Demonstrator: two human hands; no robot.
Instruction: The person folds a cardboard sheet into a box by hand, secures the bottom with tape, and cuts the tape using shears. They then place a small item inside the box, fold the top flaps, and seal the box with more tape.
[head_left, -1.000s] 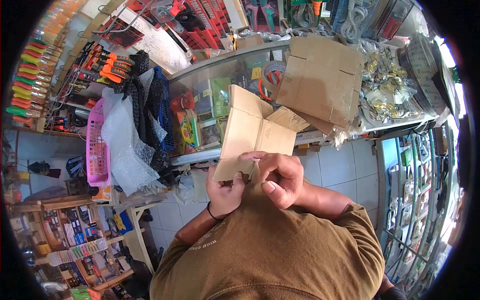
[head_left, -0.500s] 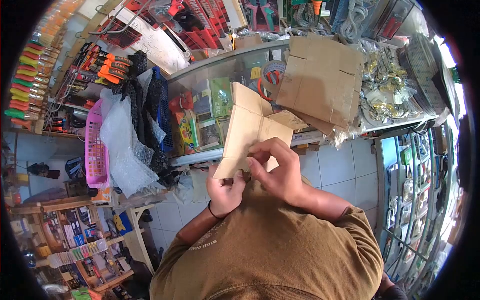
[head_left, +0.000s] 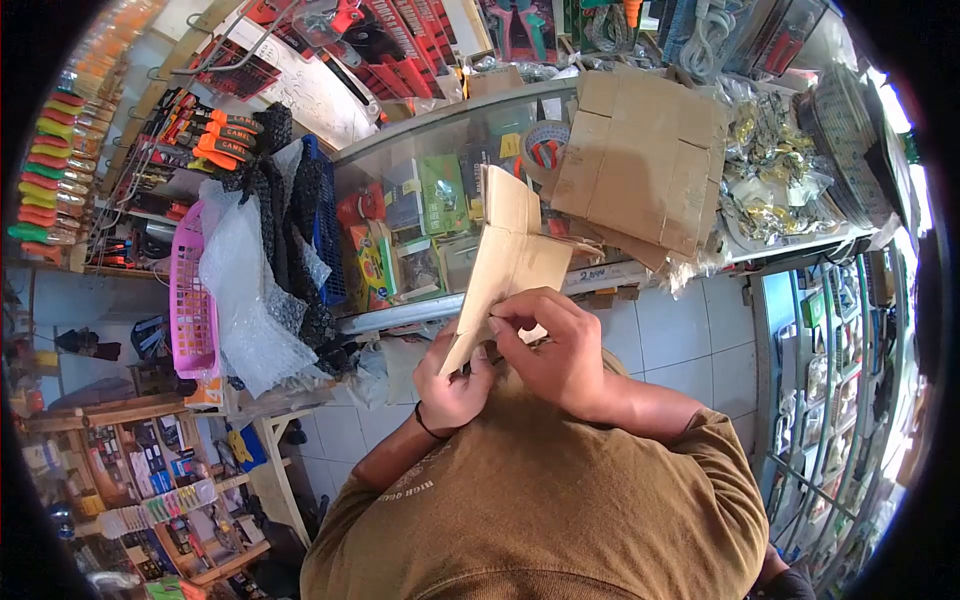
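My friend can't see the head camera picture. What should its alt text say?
A person's left hand holds folded brown cardboard while the right hand touches it, before a glass display counter. Flat brown cardboard sheets lie on the counter; a pink plastic basket stands at left.

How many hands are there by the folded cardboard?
2. The left hand holds the folded cardboard by its lower end. The right hand is beside it, finger and thumb pinched together against it. Some fingers are partly hidden.
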